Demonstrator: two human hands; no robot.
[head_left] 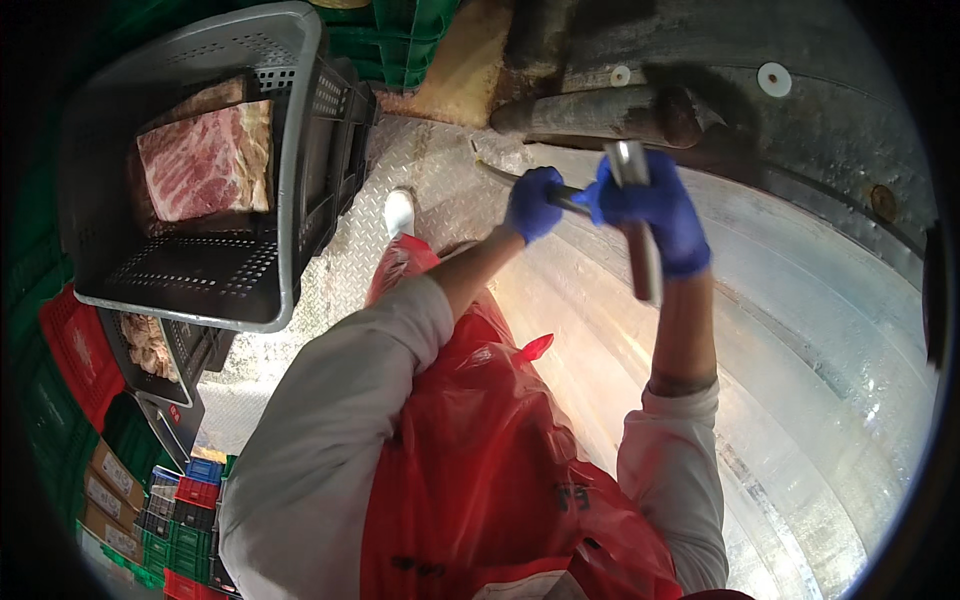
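Both of my hands wear blue gloves and are raised in front of me over a shiny metal table (800,330). My left hand (532,203) is closed around the handle of a knife (498,174), whose thin blade points up and left. My right hand (652,205) grips a long steel rod (640,225), like a sharpening steel, held nearly upright. The knife's handle end meets the rod between the two hands. A red plastic apron (480,450) covers my front.
A grey plastic crate (190,270) at the left holds a slab of raw marbled meat (205,160). A lower crate with meat (150,345) sits beneath it. Stacked red, green and blue crates (180,510) fill the lower left. Checker-plate floor (350,260) lies underfoot.
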